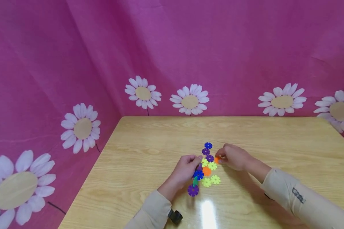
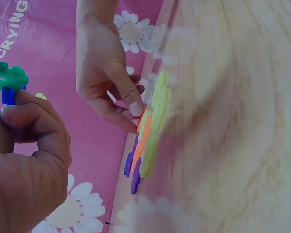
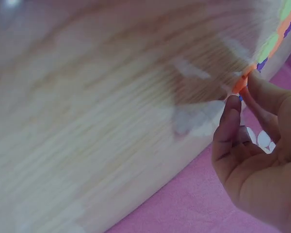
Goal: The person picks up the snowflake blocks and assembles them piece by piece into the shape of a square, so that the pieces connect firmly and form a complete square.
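Note:
My left hand pinches a short chain of interlocking flower discs. In it a blue disc, an edge-on green disc and a purple disc run toward me; the left wrist view shows the green disc just past the fingers. Across from it, my right hand pinches an orange disc between thumb and fingertips, low over the table. Between the hands lie several yellow-green discs, another orange disc and purple discs. Fingers partly hide both held pieces.
A blue disc lies at the far end of the group. The discs are on a glossy wooden table. Pink cloth printed with white daisies hangs behind the table and along its left side.

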A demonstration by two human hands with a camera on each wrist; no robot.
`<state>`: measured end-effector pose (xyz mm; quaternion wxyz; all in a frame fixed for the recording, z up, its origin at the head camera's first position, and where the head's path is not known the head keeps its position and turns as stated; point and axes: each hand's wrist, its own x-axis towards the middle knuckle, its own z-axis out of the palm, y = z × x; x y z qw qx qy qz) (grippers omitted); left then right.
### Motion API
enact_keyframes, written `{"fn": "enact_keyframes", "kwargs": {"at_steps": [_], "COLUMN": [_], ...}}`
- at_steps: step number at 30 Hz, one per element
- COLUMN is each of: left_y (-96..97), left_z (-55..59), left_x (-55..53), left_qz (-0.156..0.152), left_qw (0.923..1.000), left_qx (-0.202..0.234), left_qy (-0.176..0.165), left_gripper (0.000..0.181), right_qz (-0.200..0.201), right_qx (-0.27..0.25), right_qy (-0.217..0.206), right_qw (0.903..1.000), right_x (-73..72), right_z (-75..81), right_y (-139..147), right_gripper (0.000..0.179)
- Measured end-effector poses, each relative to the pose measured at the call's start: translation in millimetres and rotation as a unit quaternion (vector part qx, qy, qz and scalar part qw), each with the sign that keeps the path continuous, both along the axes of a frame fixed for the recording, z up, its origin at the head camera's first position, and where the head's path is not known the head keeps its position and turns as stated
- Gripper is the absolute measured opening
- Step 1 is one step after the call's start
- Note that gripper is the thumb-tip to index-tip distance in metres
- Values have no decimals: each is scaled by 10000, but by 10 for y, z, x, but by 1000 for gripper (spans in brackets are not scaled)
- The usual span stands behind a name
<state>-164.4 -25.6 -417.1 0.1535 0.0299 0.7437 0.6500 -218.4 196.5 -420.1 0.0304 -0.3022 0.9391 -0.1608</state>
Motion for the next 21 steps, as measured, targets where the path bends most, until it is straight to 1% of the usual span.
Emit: {"fn": "enact_keyframes", "kwargs": {"at_steps": [3, 6, 8, 11, 13, 15, 17, 20, 21], "left_y": [6, 13, 12, 17, 16, 12, 4, -12, -15], "left_z": [-19, -41, -47, -58, -62, -61, -65, -85, -96], "left_x": [-4, 2, -7, -11, -14, -19, -24, -24, -22], "left_qz": [31, 52, 64, 97, 113, 133, 133, 132, 134], "left_qw": [9999, 9999, 9998, 9998, 9997, 9996, 9995, 9995, 9995], "left_qx": [97, 142, 169, 162, 208, 253, 296, 286, 276], "left_qy": [16, -15, -40, -115, -100, -54, 41, 58, 60], "left_gripper": [40, 40, 40, 40, 39, 39, 40, 40, 40], "right_qz": [-52, -286, -461, -657, -751, -877, -988, -1130, -1162], "right_qx": [-152, -379, -527, -936, -1345, -1918, -2553, -3462, -3645], "right_qy": [-169, -491, -597, -640, -655, -817, -1139, -1787, -1936], "right_qw": [9997, 9977, 9958, 9914, 9859, 9741, 9550, 9140, 9034], "right_x": [15, 39, 46, 96, 158, 227, 301, 397, 428], "right_z": [-15, -38, -29, -9, 19, 50, 84, 122, 132], "right_y": [4, -4, -18, -24, -28, -32, -38, -56, -65], "right_gripper": [14, 15, 17, 17, 13, 10, 13, 20, 22]}}
